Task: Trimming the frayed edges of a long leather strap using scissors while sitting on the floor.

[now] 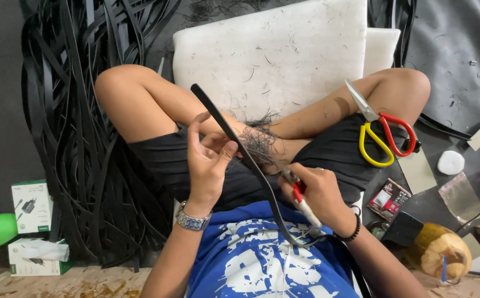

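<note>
1. Black rubbery strip [251, 160], long, flat and narrow, runs slantwise from above the person's lap down to the blue printed shirt [262, 259], where it curves.
2. Left hand [207, 160], with a metal wristwatch [191, 221] on its wrist, pinches the strip's upper part between thumb and fingertips.
3. Right hand [317, 196] is closed around a slim white-and-red knife [302, 200] held against the strip's edge; a dark bead bracelet [355, 227] circles that wrist.
4. Fine black shavings [259, 138] lie in a wiry tangle on the lap, just beside the strip.
5. Scissors [383, 132] with one red and one yellow loop handle rest on the person's right thigh.
6. White foam block [284, 49], thick and speckled with slivers, lies past the knees; a heap of black strips [85, 138] lies at the left.
</note>
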